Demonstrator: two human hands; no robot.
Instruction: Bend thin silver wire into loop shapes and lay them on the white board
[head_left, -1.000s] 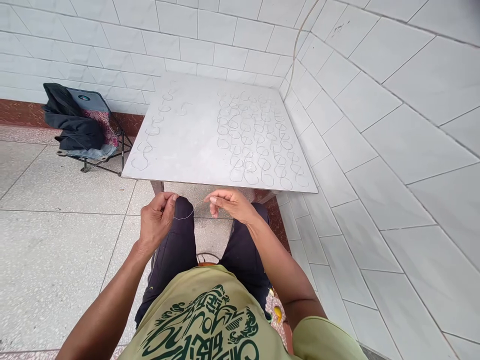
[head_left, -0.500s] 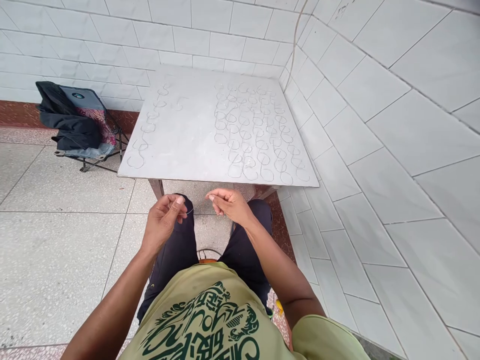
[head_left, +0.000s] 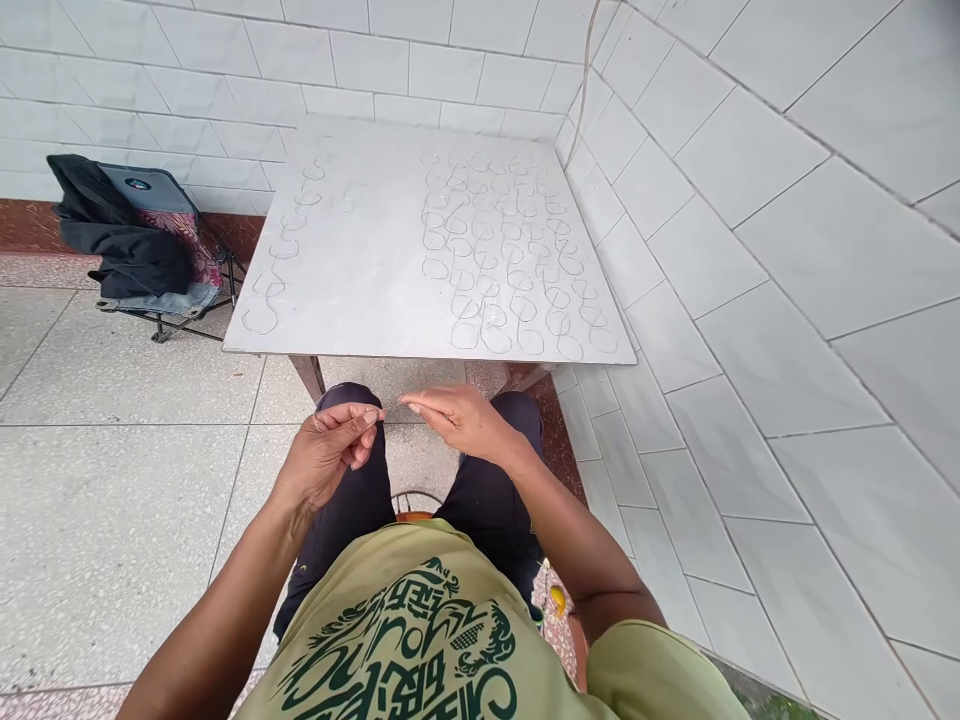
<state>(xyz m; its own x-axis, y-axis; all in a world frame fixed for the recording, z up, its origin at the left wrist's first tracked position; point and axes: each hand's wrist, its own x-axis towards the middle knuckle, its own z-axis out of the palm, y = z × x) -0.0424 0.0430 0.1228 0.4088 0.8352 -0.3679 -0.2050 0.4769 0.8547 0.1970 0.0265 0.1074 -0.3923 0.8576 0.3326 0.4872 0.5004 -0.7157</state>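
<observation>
My left hand (head_left: 334, 450) is closed in a pinch, thumb against forefinger, with a bit of thin pale wire (head_left: 318, 424) showing as a curve behind the knuckles. Opposite it, my right hand (head_left: 459, 418) has its thumb and fingers pressed together, tips pointing left. A small gap separates the two sets of fingertips. Whatever the right fingertips hold, if anything, is too small to make out. Both hands are over my lap, in front of the near edge of a white table (head_left: 360, 310). Rows of thin curled loops (head_left: 465, 330) cover its right part.
Another column of thin curled loops (head_left: 261, 318) runs along the table's left side. White tiled walls stand behind and to the right. A folding chair (head_left: 202, 245) with dark cloth (head_left: 142, 250) on it is at the left. A thin cable (head_left: 583, 90) hangs in the corner.
Both hands have come closer together, and my right hand has turned flatter, its fingertips shifting left. The wire's curve below the left fingers no longer shows there. The view has shifted slightly.
</observation>
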